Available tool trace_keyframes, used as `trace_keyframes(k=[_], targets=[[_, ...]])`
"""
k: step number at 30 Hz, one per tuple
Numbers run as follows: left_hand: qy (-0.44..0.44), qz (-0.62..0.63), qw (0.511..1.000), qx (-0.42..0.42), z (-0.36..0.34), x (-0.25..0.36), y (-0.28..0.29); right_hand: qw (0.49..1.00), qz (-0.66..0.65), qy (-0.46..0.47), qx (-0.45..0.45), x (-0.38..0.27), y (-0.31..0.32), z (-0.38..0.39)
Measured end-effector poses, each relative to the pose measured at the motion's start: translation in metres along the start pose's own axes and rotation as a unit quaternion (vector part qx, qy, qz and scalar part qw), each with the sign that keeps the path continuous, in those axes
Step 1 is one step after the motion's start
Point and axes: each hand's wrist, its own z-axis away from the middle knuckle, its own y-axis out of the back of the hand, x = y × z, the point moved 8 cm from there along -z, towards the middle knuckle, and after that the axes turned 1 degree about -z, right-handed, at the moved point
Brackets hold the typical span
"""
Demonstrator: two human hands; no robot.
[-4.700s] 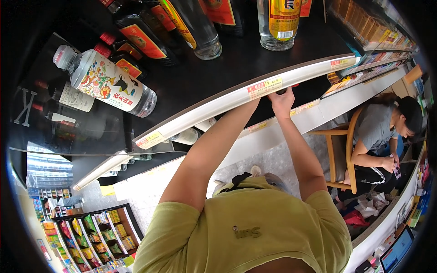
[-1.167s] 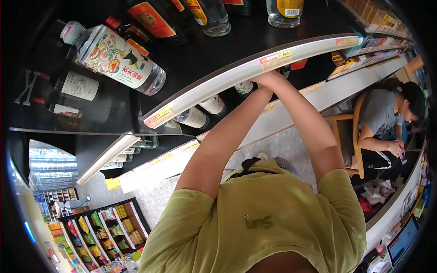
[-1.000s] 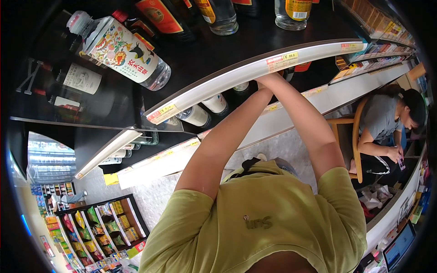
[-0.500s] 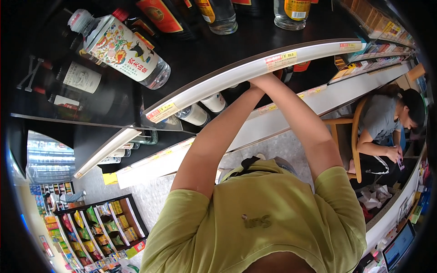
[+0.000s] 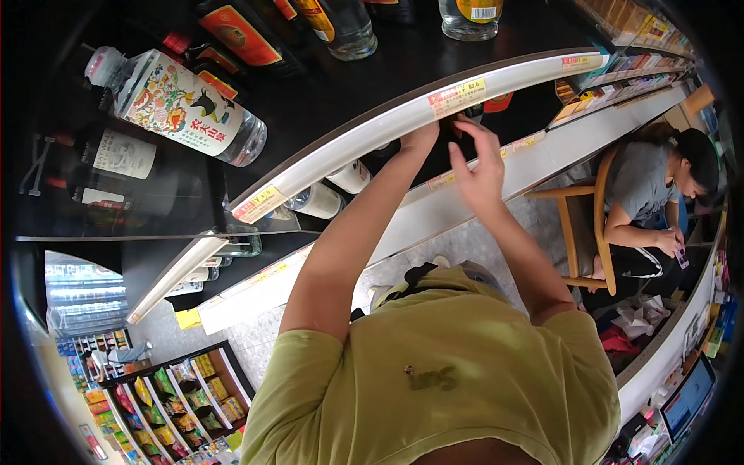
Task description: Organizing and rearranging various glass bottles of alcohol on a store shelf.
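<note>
Both my arms reach to the black shelf unit. My left hand [image 5: 421, 138] goes in beneath the white front edge [image 5: 341, 136] of the upper shelf, which hides its fingers and anything in them. Just outside that edge, my right hand [image 5: 482, 172] has its thumb and fingers apart, with nothing seen between them. Bottles with white labels [image 5: 318, 201] stand on the lower shelf, left of my left wrist. Beyond my right fingertips, a red label [image 5: 498, 102] shows partly under the upper shelf.
On the upper shelf, a clear bottle with a floral label [image 5: 190, 108] is nearest, with dark red-labelled bottles [image 5: 240, 35] behind. At right a person sits on a wooden chair [image 5: 603, 225] holding a phone [image 5: 681, 256]. A snack rack [image 5: 174, 399] stands lower left.
My right hand has drawn out from under the shelf edge and its fingers now show. My wrists, crossed before, are apart. The view has shifted slightly, so the shelves sit further left.
</note>
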Motion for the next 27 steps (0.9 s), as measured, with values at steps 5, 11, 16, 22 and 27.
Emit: trace_keyframes(k=[5, 11, 16, 22, 27], targets=[[-0.047, 0.01, 0.994, 0.094, 0.001, -0.012, 0.01, 0.985, -0.04, -0.165, 0.012, 0.063, 0.002, 0.028], [-0.01, 0.054, 0.994, 0.099, 0.001, -0.012, 0.011, 0.986, -0.037, -0.164, 0.008, 0.127, -0.025, 0.026], [0.013, 0.086, 0.99, 0.11, -0.001, -0.039, 0.013, 0.98, 0.042, -0.192, -0.029, 0.128, -0.04, 0.018], [0.008, 0.133, 0.985, 0.113, 0.005, -0.039, 0.013, 0.979, 0.088, -0.183, 0.023, 0.12, -0.04, 0.022], [0.01, 0.11, 0.988, 0.109, 0.012, -0.032, 0.011, 0.976, 0.096, -0.19, 0.036, 0.114, -0.045, 0.025]])
